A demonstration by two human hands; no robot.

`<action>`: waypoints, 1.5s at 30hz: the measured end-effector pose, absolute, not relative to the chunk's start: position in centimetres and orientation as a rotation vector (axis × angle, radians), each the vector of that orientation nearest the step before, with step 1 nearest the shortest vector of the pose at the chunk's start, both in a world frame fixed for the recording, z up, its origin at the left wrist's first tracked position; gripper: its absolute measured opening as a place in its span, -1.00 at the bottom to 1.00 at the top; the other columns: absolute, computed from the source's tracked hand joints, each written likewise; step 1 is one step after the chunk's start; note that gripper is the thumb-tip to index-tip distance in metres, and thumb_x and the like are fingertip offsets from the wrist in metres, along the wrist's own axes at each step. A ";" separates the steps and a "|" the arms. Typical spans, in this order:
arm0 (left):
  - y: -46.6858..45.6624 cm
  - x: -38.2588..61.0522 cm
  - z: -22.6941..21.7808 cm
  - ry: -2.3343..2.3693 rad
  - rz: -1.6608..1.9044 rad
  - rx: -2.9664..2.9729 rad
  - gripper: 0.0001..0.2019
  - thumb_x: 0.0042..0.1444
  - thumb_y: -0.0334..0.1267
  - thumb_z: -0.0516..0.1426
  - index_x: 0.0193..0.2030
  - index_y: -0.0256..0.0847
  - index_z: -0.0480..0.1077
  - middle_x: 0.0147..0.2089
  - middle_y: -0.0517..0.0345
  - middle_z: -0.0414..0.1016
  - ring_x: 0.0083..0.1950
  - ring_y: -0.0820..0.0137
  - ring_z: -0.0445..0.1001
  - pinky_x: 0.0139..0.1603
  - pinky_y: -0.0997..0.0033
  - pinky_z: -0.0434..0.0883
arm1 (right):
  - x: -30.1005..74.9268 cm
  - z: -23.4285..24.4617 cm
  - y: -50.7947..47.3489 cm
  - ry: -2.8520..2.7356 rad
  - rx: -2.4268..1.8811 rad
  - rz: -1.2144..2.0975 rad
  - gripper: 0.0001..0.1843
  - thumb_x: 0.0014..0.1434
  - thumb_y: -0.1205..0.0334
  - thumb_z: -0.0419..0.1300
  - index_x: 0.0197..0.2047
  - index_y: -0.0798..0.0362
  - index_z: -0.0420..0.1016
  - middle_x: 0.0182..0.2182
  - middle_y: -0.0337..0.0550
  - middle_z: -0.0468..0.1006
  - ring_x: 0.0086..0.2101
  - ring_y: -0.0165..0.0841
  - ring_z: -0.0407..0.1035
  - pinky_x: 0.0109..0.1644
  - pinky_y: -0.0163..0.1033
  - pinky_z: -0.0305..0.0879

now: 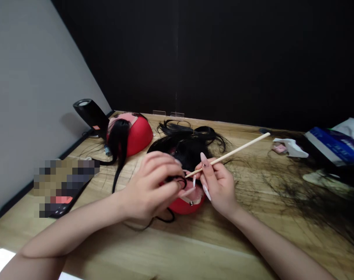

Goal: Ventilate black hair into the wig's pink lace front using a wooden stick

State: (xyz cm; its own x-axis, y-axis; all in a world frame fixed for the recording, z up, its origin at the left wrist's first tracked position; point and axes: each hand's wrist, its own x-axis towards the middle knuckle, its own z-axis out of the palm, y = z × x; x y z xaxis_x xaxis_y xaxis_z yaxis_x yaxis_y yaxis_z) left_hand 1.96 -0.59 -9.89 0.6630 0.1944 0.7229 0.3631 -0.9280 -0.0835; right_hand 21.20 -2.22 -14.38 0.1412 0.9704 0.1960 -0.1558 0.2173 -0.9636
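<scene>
Both hands working at six o'clock on the desk (253, 237): left hand (149, 188) pinching hair strands (179, 181) on a red wig head (187, 206), right hand (219, 186) gripping a stick (232, 153).

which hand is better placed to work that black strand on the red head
Probably the left hand: its fingers pinch the black strand, while the right hand holds a wooden stick.

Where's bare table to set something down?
Bare wood lies between the forearms, and behind the wooden stick beside the tissue. Crowded: around the hands and red mannequin head; loose black hair covers the right side.
</scene>
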 end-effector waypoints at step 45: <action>-1.7 3.3 -9.8 -0.532 -0.447 -2.561 -0.87 0.21 -0.47 0.02 -0.32 -0.21 0.31 -0.40 0.16 0.34 -0.38 0.34 0.22 -0.38 0.31 0.08 | 21.5 -14.9 -2.0 -1.138 -0.920 1.050 -0.60 0.23 -0.12 0.19 -0.34 0.09 0.39 -0.62 -0.31 0.42 -0.69 -0.60 0.10 -0.66 -0.45 0.04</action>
